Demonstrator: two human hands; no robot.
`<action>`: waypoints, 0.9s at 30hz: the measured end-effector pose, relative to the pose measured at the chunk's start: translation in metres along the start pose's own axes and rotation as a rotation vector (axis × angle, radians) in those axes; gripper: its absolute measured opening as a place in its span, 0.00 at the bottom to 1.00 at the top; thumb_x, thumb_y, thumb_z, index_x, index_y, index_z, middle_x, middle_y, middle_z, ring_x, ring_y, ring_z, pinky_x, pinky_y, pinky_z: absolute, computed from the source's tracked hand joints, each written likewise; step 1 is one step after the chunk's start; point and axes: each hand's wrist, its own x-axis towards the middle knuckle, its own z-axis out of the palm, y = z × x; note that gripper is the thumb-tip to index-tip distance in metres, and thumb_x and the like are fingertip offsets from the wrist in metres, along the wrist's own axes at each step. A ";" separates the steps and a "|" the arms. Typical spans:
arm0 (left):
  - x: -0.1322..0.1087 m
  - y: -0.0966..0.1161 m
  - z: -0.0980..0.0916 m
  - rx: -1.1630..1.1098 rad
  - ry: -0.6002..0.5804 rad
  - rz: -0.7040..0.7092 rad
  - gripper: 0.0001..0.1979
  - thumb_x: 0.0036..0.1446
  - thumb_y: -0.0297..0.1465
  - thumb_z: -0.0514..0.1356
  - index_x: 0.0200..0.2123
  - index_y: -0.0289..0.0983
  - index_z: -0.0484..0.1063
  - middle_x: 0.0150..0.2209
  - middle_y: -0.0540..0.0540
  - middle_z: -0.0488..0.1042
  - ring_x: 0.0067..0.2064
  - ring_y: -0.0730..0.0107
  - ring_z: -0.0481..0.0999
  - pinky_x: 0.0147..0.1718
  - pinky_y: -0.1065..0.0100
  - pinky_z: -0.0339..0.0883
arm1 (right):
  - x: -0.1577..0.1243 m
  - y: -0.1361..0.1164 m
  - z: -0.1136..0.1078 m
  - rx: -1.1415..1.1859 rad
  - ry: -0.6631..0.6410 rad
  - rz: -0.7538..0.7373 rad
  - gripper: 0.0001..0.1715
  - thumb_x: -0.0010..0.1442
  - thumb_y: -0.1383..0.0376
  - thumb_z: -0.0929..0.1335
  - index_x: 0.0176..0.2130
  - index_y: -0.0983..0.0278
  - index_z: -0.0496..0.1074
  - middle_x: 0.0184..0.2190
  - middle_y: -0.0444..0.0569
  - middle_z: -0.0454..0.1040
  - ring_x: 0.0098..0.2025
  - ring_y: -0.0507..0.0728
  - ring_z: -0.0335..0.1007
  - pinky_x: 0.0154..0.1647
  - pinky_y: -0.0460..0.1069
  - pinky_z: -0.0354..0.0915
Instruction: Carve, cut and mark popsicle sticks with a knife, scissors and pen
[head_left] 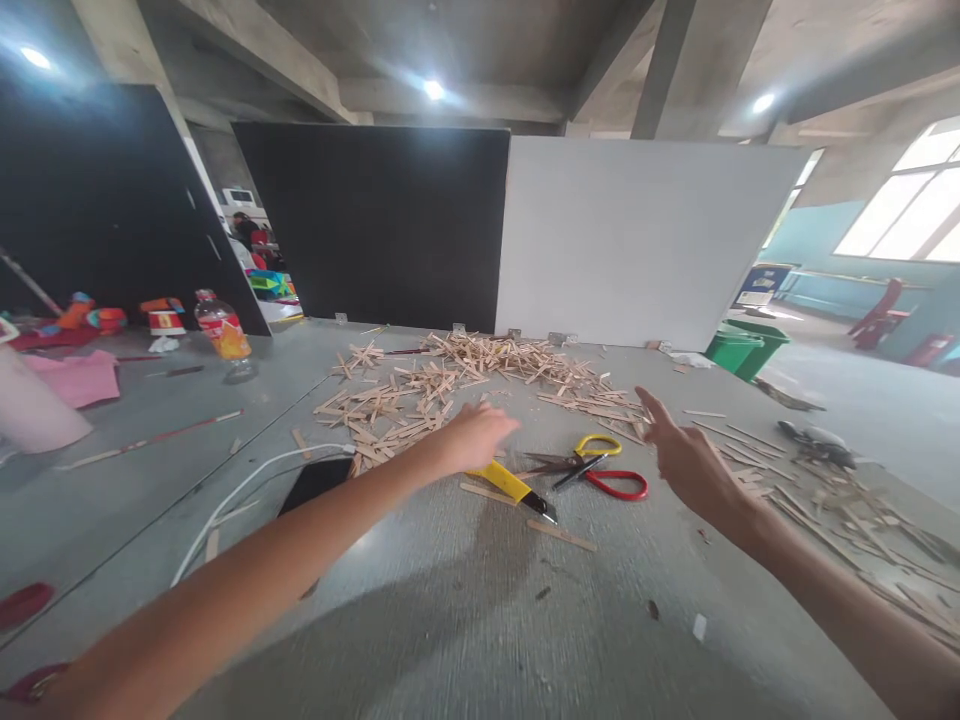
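My left hand (476, 437) is over the near side of a pile of wooden sticks (517, 360), just above a yellow utility knife (501, 481); its fingers point right and look partly curled, and whether anything is between them is hidden. To the right, my right hand (686, 455) has its index finger stretched out towards the pile and holds nothing visible. Between the hands lie scissors (619, 486) with one yellow and one red handle, a black pen (580, 472) across them. A loose stick (561, 535) lies nearer me.
A black phone (315, 483) with a white cable (247, 490) lies under my left forearm. A plastic bottle (223, 328) and pink paper (79, 378) are at the left. More sticks and scraps (862, 505) lie at the right. Black and white panels (637, 240) stand behind.
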 end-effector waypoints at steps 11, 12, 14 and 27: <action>-0.009 -0.041 0.014 0.244 -0.215 -0.046 0.16 0.69 0.36 0.62 0.56 0.37 0.72 0.56 0.40 0.74 0.51 0.58 0.78 0.49 0.52 0.76 | -0.001 -0.055 -0.013 0.096 -0.193 -0.122 0.19 0.73 0.61 0.60 0.48 0.62 0.79 0.41 0.53 0.80 0.38 0.61 0.79 0.39 0.56 0.72; -0.011 -0.040 0.015 0.257 -0.220 -0.046 0.16 0.69 0.36 0.62 0.56 0.37 0.72 0.56 0.40 0.74 0.51 0.58 0.78 0.49 0.52 0.76 | -0.002 -0.061 -0.016 0.100 -0.197 -0.123 0.19 0.73 0.62 0.60 0.48 0.62 0.79 0.41 0.53 0.81 0.38 0.61 0.79 0.38 0.55 0.72; -0.015 -0.036 0.016 0.280 -0.223 -0.044 0.15 0.69 0.36 0.62 0.56 0.37 0.72 0.55 0.41 0.74 0.51 0.58 0.78 0.49 0.52 0.76 | -0.006 -0.072 -0.020 0.104 -0.209 -0.121 0.18 0.73 0.62 0.60 0.47 0.62 0.79 0.38 0.52 0.82 0.35 0.60 0.79 0.34 0.53 0.70; -0.028 0.020 0.040 0.014 -0.109 0.075 0.21 0.70 0.46 0.55 0.39 0.36 0.78 0.34 0.45 0.81 0.32 0.67 0.78 0.28 0.69 0.67 | -0.029 -0.096 -0.001 -0.091 -0.079 -0.233 0.21 0.68 0.64 0.63 0.59 0.65 0.69 0.28 0.50 0.82 0.22 0.61 0.76 0.21 0.50 0.50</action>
